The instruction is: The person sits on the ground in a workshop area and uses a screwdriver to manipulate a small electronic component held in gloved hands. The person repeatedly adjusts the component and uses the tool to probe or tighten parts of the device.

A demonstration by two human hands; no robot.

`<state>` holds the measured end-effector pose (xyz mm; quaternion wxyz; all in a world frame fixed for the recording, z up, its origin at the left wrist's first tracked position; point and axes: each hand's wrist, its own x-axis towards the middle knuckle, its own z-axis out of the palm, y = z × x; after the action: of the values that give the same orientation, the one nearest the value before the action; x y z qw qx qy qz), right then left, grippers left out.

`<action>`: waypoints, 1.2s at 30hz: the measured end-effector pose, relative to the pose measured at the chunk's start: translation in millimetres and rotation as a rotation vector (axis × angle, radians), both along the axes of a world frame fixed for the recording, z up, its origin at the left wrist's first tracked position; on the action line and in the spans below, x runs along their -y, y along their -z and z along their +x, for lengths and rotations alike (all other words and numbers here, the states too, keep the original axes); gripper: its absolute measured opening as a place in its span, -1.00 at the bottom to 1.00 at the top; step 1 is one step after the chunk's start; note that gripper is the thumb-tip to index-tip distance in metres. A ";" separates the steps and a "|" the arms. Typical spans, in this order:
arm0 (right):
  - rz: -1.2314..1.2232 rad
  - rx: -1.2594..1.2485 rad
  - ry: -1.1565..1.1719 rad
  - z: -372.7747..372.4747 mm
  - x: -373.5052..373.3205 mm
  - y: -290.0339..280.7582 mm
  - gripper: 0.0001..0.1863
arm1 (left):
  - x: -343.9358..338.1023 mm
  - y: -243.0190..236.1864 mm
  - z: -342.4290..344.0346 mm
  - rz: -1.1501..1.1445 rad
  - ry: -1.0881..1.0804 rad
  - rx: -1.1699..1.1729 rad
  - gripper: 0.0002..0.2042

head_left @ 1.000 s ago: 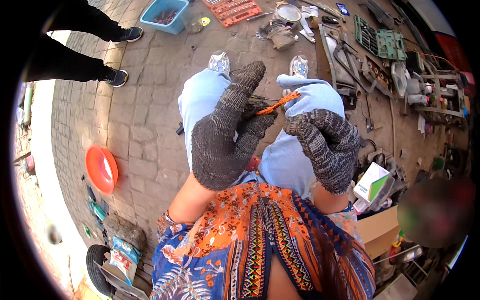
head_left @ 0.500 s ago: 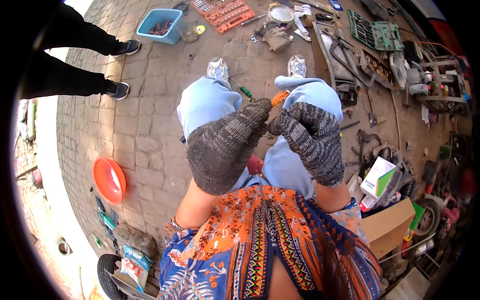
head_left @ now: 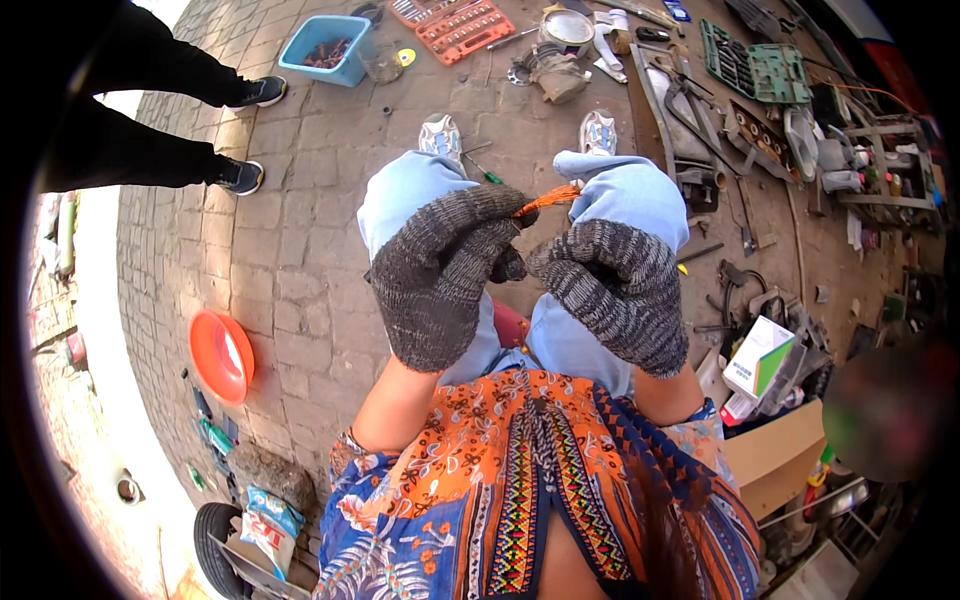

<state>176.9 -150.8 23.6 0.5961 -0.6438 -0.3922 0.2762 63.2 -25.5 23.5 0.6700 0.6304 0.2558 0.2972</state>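
Observation:
I wear grey knitted gloves on both hands, held above my knees. My left hand (head_left: 440, 285) is closed, pinching one end of a bundle of thin orange strands (head_left: 552, 199) between thumb and forefinger. The bundle's other end points right, over my right knee. Just below it, my right hand (head_left: 620, 290) is curled, with thumb and fingertips together near the left fingers. Anything between those fingertips is hidden. On the paving past my left knee lies a green-handled screwdriver (head_left: 491, 176), partly covered by my left hand.
Another person's legs (head_left: 150, 150) stand at far left. A blue basin (head_left: 348, 70) of reddish-brown bits and an orange socket case (head_left: 475, 42) lie ahead. A red basin (head_left: 222, 357) sits left. Metal parts, a green tool case (head_left: 780, 75) and a cardboard box (head_left: 765, 455) crowd the right.
My left hand has turned and its fingers have shifted, so the orange bundle now lies more level and shows more of its length. My right hand has moved slightly down.

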 end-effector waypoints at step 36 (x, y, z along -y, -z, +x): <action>-0.055 -0.246 0.000 9.3 -1.9 15.7 -0.82 | -3.3 9.2 -1.4 0.288 0.039 -0.036 -0.78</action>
<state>186.2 -148.9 7.9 0.6220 -0.6212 -0.3084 0.3635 61.7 -22.2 14.2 0.5737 0.7300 0.2100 0.3064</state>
